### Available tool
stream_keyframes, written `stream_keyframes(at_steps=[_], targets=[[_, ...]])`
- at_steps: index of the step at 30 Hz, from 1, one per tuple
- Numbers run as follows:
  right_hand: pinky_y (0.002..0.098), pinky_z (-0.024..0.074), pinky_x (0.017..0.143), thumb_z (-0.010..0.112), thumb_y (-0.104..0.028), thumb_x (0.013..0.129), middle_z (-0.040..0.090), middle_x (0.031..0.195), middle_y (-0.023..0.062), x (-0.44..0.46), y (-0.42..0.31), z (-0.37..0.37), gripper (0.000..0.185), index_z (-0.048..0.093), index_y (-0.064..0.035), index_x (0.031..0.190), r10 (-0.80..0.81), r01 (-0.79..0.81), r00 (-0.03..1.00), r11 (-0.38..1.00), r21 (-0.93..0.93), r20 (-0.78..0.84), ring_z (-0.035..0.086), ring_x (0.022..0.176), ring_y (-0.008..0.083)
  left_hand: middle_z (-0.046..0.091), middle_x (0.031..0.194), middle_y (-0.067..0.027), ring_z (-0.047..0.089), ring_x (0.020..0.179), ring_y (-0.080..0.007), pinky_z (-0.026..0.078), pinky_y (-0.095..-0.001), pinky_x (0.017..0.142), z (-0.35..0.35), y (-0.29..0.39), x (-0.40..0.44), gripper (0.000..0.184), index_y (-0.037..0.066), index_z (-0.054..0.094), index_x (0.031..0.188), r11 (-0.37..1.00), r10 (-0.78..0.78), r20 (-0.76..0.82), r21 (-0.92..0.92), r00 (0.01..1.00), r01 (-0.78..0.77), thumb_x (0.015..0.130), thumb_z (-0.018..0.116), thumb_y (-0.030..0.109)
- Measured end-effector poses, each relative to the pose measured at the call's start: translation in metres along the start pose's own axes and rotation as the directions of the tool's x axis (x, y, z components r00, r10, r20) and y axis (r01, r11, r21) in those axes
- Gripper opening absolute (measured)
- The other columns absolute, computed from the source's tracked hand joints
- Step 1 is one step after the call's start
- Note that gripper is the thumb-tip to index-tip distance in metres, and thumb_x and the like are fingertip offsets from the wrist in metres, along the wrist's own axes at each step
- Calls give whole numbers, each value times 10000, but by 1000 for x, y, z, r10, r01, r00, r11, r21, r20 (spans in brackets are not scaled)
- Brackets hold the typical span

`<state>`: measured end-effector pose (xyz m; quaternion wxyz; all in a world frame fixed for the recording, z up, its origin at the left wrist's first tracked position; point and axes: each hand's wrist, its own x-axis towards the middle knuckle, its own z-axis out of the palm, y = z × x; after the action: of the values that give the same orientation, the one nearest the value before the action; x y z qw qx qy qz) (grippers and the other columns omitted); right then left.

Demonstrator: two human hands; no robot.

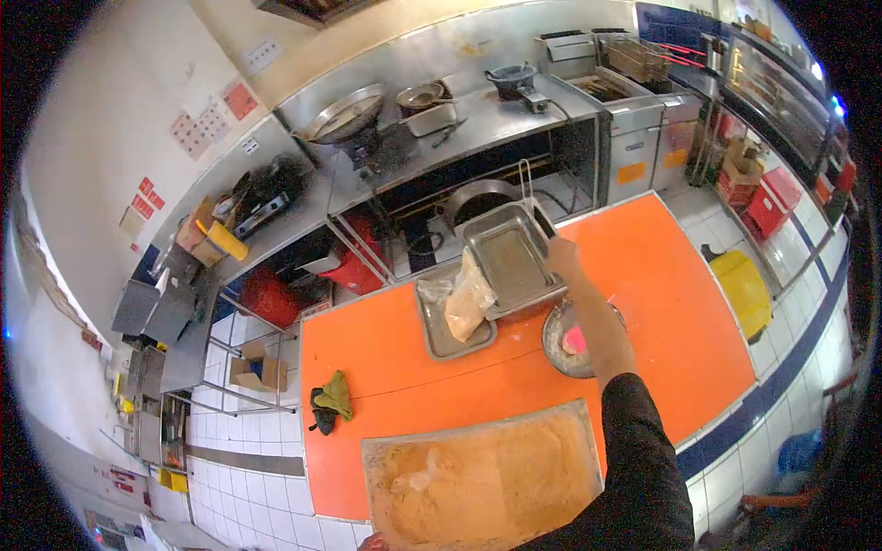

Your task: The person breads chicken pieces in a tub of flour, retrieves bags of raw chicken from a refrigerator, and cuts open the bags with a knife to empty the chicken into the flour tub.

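One orange table (pixel 698 312): work surface; I see every station below on it or at its edge.
Wide tray (pixel 473 422): near side, spread with orange-brown powder (pixel 537 459).
Deep metal pan (pixel 514 257): far edge, beneath my reach; I judge that a firm hold on its right rim, with the pan level, suits this step.
Shallow tray (pixel 434 321): left of the pan; I cannot tell whether the pan rests on it.
Bowl (pixel 554 344): under the right forearm, with a pink item (pixel 574 341) inside; I advise lifting the forearm clear to avoid a knock.
Plastic bag (pixel 469 301): against the pan's left side; I would check that it slides free, since it could drag or tip.
Right hand (pixel 562 257): at the pan's right rim; I cannot tell whether its fingers grip.
Left hand (pixel 374 543): beside the wide tray, mostly out of frame; grip cannot be told.
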<state>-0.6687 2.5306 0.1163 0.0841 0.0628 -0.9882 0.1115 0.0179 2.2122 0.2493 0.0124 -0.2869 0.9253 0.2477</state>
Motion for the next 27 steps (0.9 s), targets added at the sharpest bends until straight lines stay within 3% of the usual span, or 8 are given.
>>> stream_keyframes(at_steps=[3, 6, 10, 13, 15, 20, 25, 27], targets=[[418, 510, 654, 626, -210, 703, 667, 776, 159, 37, 26, 40, 209, 670, -38, 813, 36, 102, 940, 919, 380, -339, 656, 730, 341, 651, 1083, -106, 645, 880, -294, 534, -368, 661, 10, -10, -8, 111, 59, 642, 953, 985, 144, -78, -82, 986, -150, 861, 614, 114], [430, 489, 669, 608, -198, 670, 632, 748, 216, 14, 7, -79, 251, 656, -12, 831, 21, 93, 982, 805, 586, -185, 632, 762, 383, 639, 1102, -134, 626, 953, -306, 525, -395, 720, 12, -6, -9, 161, 41, 641, 988, 997, 17, 25, -76, 1000, -15, 861, 616, 137], [384, 488, 652, 607, -147, 673, 643, 739, 189, -83, 16, -188, 235, 658, -9, 856, 206, -43, 939, 865, 501, -275, 643, 713, 312, 637, 1005, -180, 622, 918, -285, 505, -374, 751, 34, -1, 12, 213, 25, 626, 1029, 963, 262, -8, -66, 965, -262, 883, 577, 171], [354, 494, 641, 622, -92, 703, 664, 770, 110, -186, 49, -206, 204, 654, 11, 876, 303, 186, 881, 482, 856, -362, 634, 682, 219, 662, 915, -158, 642, 863, -258, 491, -338, 798, 29, 84, 22, 240, -16, 629, 996, 957, 233, 8, -181, 972, -228, 893, 551, 186], [322, 503, 653, 629, -56, 735, 657, 812, 55, -283, 48, -226, 203, 650, 16, 924, 526, 13, 842, 200, 980, -118, 613, 695, 158, 660, 950, -130, 625, 916, -222, 477, -322, 819, 74, 86, 41, 270, -15, 623, 1019, 763, 397, -65, -531, 915, -369, 901, 555, 218], [295, 518, 689, 661, -49, 751, 654, 910, 83, -532, 34, -254, 295, 632, -3, 1041, 681, -132, 710, -117, 984, 176, 626, 769, 161, 475, 1298, -126, 474, 1173, -233, 399, -340, 956, 122, 169, 30, 522, 25, 446, 1293, 279, 768, 138, -951, 625, -133, 912, 534, 371], [252, 469, 706, 693, -129, 794, 649, 852, 46, -725, 19, -233, 254, 649, 33, 986, 839, -174, 524, -64, 983, 148, 570, 777, 82, 402, 1355, -124, 419, 1226, -239, 330, -345, 1025, 190, 213, -37, 655, 35, 259, 1413, 460, 863, 498, -844, 84, 275, 908, 552, 332], [262, 465, 717, 674, -156, 823, 645, 882, 40, -786, 10, -219, 276, 634, 21, 1031, 885, -109, 453, -67, 992, 109, 560, 787, 91, 402, 1352, -130, 415, 1220, -248, 326, -346, 1028, 236, 206, -60, 617, 44, 257, 1417, 571, 816, 577, -812, 22, 120, 900, 551, 208]])
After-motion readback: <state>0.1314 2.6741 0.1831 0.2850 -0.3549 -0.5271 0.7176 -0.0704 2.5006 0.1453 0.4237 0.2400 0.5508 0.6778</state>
